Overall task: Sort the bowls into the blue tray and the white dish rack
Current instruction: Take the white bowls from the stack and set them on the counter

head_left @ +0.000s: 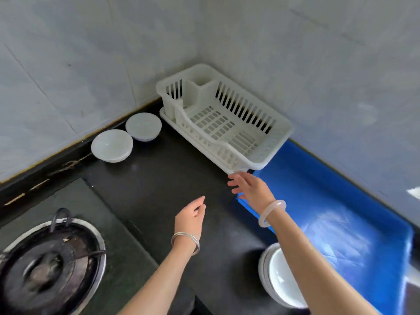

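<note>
Two white bowls [112, 145] [143, 126] stand side by side on the black counter near the back wall. A white dish rack [279, 130] sits in the corner, with nothing in it. A blue tray [336, 208] lies to its right along the wall. A stack of white bowls [271, 276] rests at the tray's near left edge, partly hidden by my right forearm. My right hand [248, 188] is open, fingers spread, just below the rack's near corner. My left hand [191, 215] hovers open over the counter, holding nothing.
A gas burner with a metal ring [52, 267] fills the lower left. Tiled walls [295, 42] meet behind the rack. The black counter [172, 178] stretches between the burner and the rack.
</note>
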`<state>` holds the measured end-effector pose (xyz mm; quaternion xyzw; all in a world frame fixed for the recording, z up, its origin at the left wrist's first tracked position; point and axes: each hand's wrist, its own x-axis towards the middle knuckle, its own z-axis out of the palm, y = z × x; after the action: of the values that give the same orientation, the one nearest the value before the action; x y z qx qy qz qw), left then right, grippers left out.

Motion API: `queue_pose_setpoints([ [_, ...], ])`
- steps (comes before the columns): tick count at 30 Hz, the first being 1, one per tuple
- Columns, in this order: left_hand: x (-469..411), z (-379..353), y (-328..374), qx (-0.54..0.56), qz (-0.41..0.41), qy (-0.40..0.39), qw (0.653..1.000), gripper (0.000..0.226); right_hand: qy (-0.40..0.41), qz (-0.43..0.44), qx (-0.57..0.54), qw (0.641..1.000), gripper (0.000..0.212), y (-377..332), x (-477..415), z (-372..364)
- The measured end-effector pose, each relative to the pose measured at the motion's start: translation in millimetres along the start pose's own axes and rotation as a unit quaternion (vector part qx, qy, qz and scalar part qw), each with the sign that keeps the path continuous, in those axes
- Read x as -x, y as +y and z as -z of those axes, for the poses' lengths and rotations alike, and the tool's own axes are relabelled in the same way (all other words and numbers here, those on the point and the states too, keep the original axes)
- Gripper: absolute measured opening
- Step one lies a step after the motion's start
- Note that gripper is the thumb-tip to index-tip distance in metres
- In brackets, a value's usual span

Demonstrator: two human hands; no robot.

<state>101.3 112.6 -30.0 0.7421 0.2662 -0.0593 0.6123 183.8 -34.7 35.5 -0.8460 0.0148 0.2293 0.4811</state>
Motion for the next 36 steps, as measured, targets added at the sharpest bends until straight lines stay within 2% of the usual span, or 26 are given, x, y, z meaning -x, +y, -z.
queue_pose_setpoints([
  [3, 40.2, -43.7, -2.1, -0.091, -0.040, -0.092, 0.991, 0.029, 0.071, -0.025, 0.094, 0.993, 0.022, 49.6, 53.4, 34.6],
  [6, 74.6, -78.5, -8.3, -0.191, -0.095, -0.158, 0.964, 0.032, 0.114, -0.064, 0.195, 0.972, 0.021, 96.4, 100.1, 59.2],
  [11, 107.1, -105.7, -19.0, -0.243, -0.130, -0.185, 0.943, 0.033, 0.104, -0.104, 0.329, 0.933, 0.033, 148.0, 149.9, 71.6],
  [14, 113.3, -108.9, -24.9, -0.252, -0.138, -0.169, 0.943, 0.035, 0.119, -0.109, 0.322, 0.933, 0.035, 155.7, 160.5, 69.4],
  [21, 119.5, -112.1, -30.5, -0.239, -0.118, -0.148, 0.952, 0.036, 0.147, -0.121, 0.341, 0.921, 0.018, 149.5, 153.2, 67.3],
  [26, 121.8, -113.1, -30.6, -0.230, -0.098, -0.132, 0.959, 0.035, 0.165, -0.124, 0.338, 0.918, 0.019, 146.4, 158.6, 71.7],
  [36, 115.6, -123.6, -17.6, -0.255, -0.075, -0.150, 0.952, 0.040, 0.243, -0.145, 0.167, 0.945, 0.014, 144.4, 186.8, 102.1],
])
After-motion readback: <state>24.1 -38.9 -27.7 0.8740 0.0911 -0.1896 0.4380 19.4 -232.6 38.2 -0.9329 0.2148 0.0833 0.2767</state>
